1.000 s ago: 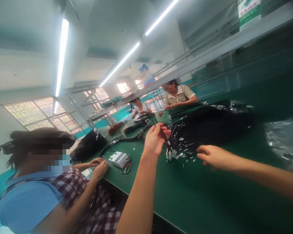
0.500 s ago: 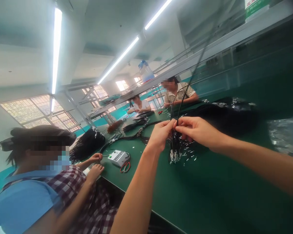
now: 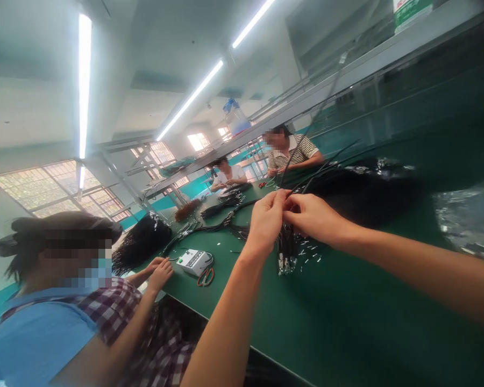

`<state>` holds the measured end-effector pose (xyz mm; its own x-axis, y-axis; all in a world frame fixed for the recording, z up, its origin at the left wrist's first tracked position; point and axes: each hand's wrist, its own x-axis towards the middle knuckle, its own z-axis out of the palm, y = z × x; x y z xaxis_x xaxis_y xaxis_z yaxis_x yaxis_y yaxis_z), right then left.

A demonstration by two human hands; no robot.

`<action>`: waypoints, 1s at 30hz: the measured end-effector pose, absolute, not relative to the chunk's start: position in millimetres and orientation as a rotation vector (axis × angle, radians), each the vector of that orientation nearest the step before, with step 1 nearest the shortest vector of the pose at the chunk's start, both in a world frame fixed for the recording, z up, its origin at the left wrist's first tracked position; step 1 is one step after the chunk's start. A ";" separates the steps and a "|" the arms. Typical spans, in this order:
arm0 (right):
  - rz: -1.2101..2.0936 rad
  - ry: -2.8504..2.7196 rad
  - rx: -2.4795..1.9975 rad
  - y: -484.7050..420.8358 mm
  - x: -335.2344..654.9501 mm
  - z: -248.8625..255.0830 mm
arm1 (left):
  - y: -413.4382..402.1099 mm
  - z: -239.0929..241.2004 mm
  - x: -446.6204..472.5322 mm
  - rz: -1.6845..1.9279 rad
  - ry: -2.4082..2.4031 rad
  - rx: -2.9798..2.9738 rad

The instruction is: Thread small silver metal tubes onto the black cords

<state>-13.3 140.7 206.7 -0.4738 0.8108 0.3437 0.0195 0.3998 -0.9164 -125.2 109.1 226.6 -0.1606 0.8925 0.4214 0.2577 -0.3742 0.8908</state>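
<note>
My left hand (image 3: 267,217) and my right hand (image 3: 317,221) meet over the green table (image 3: 347,322), fingertips touching. Both are closed in a pinch on thin black cables (image 3: 294,156), whose upper lengths fan up and to the right from my fingers. Beneath my hands lies a bundle of black cables with silvery metal ends (image 3: 285,263). Small shiny bits (image 3: 310,250) are scattered beside that bundle. My fingers hide exactly where each cable is gripped.
A white box with a green button (image 3: 194,262) stands left of my arms, with orange-handled scissors (image 3: 205,276) beside it. A large black cable heap (image 3: 358,193) lies right, clear plastic (image 3: 468,215) beyond. A co-worker (image 3: 44,322) sits close at left; two others sit across.
The black cables above my hands have swung lower and spread out to the right. My hands stay together, the right one slightly further left. The view has shifted a little.
</note>
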 end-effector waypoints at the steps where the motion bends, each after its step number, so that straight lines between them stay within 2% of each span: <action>1: 1.205 -1.786 -0.747 140.1 -12.9 207.7 | 107.9 225.7 -126.0 1.596 1.284 1.537; 8: 1.460 -1.708 -0.903 149.8 -6.0 200.6 | 97.8 223.7 -140.0 1.596 1.047 1.375; 14: 1.518 -1.640 -0.965 170.3 17.0 186.2 | 92.3 228.4 -202.0 1.943 1.082 0.943; 19: 1.594 -1.597 -1.014 184.3 38.5 158.6 | 85.0 218.0 -242.4 2.073 1.064 0.738; 24: 1.707 -1.584 -1.101 183.3 39.0 130.7 | 87.6 202.4 -245.6 2.095 1.030 0.574; 30: 1.777 -1.742 -1.000 179.3 15.3 145.7 | 98.0 199.6 -234.1 2.067 0.968 0.555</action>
